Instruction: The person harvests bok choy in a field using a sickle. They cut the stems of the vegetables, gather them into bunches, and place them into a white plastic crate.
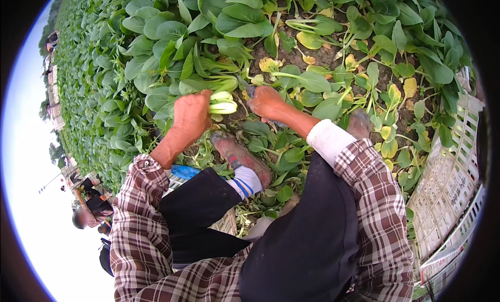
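Observation:
My left hand [192,111] is closed around a cut leafy green like bok choy [224,103], its pale stalk base pointing right. Just above it another green stalk base [226,83] shows among the leaves. My right hand [267,102] grips a knife, its dark handle wrapped or dirty; the grey blade [244,84] points up and left towards that stalk base. Most of the handle is hidden in my fingers. Loose leaves [308,80], green and yellowing, lie on the soil right of and above my right hand.
Dense leafy greens [113,75] stand on the left and top. White plastic crates [445,177] with writing are at the right. My shoe [242,157] is below my hands, beside a blue item [183,171]. Other people [91,212] are at the far left.

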`<state>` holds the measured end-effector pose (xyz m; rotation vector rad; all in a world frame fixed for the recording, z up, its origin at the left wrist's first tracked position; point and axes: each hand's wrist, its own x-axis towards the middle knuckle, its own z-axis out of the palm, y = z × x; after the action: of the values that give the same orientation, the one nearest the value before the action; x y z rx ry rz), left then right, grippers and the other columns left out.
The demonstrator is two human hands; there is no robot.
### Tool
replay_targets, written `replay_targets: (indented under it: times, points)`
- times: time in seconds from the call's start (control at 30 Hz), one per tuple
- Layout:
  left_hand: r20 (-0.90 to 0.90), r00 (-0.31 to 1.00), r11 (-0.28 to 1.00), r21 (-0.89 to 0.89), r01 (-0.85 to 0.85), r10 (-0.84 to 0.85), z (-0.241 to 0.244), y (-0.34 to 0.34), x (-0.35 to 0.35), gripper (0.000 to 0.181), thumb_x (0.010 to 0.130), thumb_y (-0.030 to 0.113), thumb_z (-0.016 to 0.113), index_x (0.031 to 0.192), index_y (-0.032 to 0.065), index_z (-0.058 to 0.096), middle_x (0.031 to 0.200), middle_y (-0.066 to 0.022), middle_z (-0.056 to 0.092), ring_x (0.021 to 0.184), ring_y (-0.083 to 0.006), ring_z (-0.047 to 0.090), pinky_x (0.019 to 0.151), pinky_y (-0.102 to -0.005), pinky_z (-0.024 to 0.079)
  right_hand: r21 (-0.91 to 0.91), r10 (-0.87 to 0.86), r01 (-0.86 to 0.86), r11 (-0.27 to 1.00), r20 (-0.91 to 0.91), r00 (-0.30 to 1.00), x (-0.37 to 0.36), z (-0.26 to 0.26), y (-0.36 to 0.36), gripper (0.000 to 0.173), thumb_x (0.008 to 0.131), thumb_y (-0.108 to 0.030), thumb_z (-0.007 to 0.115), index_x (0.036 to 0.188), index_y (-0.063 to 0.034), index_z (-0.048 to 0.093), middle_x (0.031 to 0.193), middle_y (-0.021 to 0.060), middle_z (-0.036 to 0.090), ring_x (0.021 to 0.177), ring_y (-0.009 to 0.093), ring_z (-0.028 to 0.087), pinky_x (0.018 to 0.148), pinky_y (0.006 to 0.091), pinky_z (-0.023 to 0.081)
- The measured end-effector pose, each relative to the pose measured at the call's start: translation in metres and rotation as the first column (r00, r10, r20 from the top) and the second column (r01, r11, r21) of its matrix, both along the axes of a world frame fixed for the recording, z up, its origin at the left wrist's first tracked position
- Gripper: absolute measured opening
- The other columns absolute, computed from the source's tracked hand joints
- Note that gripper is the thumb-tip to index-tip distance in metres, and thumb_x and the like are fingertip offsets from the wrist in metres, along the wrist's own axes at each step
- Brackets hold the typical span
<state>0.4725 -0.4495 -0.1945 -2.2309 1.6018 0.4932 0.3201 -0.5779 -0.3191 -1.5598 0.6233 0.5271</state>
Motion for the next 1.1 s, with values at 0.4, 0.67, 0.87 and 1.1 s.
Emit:
replay_targets:
  times: [0.4,0.67,0.87,1.1]
  points:
    - [-0.299,0.929,0.963,-0.088,-0.255,0.219,0.045,0.026,-0.01,0.04,0.071,0.007,0.073,0.11,0.0079,0.066,0.087,-0.0178,0.071,0.085,-0.0371,0.069,0.075,-0.0425,0.055,0.166,-0.047,0.051,0.985,-0.025,0.999,-0.076,0.022,0.004,0.035,0.086,-0.026,0.064,0.072,0.0061,0.062,0.059,0.0137,0.063,0.044,0.021,0.061,0.05,0.0339,0.053]
    - [-0.79,0.022,0.545,0.402,-0.736,0.612,0.122,0.009,-0.067,0.063,0.062,-0.006,0.083,0.121,-0.0018,0.061,0.114,-0.0088,0.068,0.104,-0.0205,0.064,0.095,-0.0351,0.051,0.772,-0.604,0.241,0.588,0.221,0.766,-0.111,0.113,-0.049,0.07,0.086,-0.017,0.076,0.146,-0.0026,0.044,0.067,-0.002,0.055,0.047,0.005,0.048,0.042,0.0196,0.041]
    - [-0.877,-0.272,0.51,0.456,-0.729,0.395,0.138,0.007,-0.105,0.07,0.064,-0.008,0.08,0.129,-0.0004,0.055,0.12,-0.0094,0.065,0.11,-0.0226,0.062,0.098,-0.0349,0.049,0.709,-0.688,0.341,0.617,0.275,0.672,-0.115,0.176,-0.06,0.026,0.079,-0.021,0.082,0.083,-0.0032,0.064,0.059,-0.0008,0.056,0.042,0.006,0.049,0.039,0.0211,0.038]
    - [-0.946,-0.308,0.346,0.323,-0.881,0.099,0.194,0.056,-0.121,0.064,0.072,-0.003,0.069,0.133,-0.0035,0.051,0.121,-0.015,0.064,0.108,-0.0267,0.064,0.099,-0.0382,0.052,0.303,-0.368,0.236,0.923,0.52,0.771,-0.129,0.275,-0.077,0.029,0.076,-0.022,0.084,0.084,-0.0013,0.066,0.058,-0.0014,0.057,0.042,0.004,0.048,0.038,0.0203,0.037]
